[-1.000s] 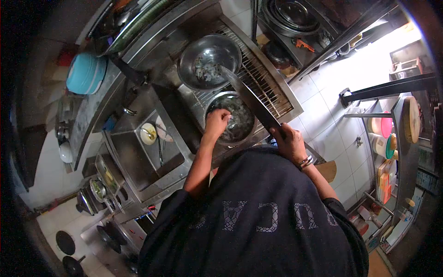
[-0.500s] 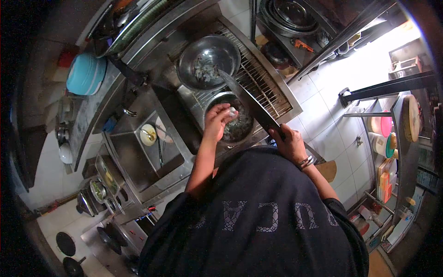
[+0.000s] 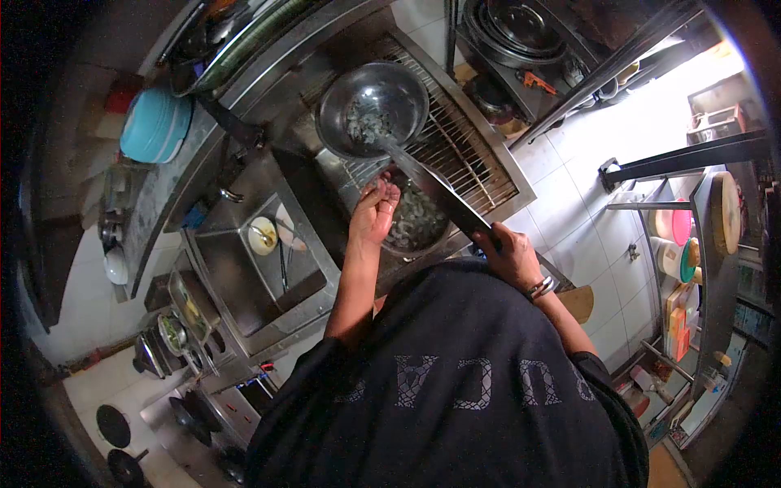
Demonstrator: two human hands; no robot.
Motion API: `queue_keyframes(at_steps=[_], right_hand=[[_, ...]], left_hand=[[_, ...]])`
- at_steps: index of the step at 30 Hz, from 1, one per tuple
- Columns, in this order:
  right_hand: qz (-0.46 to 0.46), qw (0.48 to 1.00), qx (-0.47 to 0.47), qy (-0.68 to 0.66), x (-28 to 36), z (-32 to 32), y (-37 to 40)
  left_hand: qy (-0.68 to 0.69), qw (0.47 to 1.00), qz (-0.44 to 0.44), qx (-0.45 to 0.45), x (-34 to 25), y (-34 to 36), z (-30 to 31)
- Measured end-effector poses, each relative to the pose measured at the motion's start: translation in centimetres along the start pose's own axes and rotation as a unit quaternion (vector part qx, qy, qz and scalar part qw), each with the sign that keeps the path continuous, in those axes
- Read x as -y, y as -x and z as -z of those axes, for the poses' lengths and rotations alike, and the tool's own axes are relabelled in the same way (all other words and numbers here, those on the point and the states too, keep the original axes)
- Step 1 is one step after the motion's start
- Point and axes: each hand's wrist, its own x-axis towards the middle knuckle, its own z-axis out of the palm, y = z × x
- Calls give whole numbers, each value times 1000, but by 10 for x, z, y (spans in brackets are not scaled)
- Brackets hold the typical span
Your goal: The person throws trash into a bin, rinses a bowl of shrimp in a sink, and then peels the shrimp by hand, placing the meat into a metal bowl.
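Note:
My right hand (image 3: 512, 254) is closed round the handle of a large knife (image 3: 435, 187). The blade slants up and left over the near metal bowl (image 3: 446, 233), its tip by the rim of the far metal bowl (image 3: 419, 93). Small translucent grey pieces, which look like raw shrimp (image 3: 416, 220), lie in the near bowl. Paler pieces (image 3: 368, 122) are heaped in the far one. At the near bowl's left edge, close beside the blade, my left hand (image 3: 376, 211) has its fingers curled together; what they hold is not clear.
Both bowls stand at a metal counter with a wire grate (image 3: 480, 167). Left of them is a steel sink (image 3: 236, 268) with a small yellowish bowl (image 3: 262, 236). A turquoise container (image 3: 154, 126) sits on the ledge. Stacked pans (image 3: 517, 32) fill the shelf at upper right.
My left hand has moved slightly left, from above the near bowl to its edge, and its fingers have turned. The pale piece at its fingertips no longer shows clearly. The knife tip has shifted slightly left.

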Motion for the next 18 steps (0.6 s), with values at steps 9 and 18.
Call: queue_keyframes(at_steps=[9,18], right_hand=[[-13,999,41,23,0,-1,-1],[21,999,22,18,2,-1,-2]], left_hand=[[-54,998,-45,0,-7,8,-16],[-101,990,-98,22,-12,6,-27]])
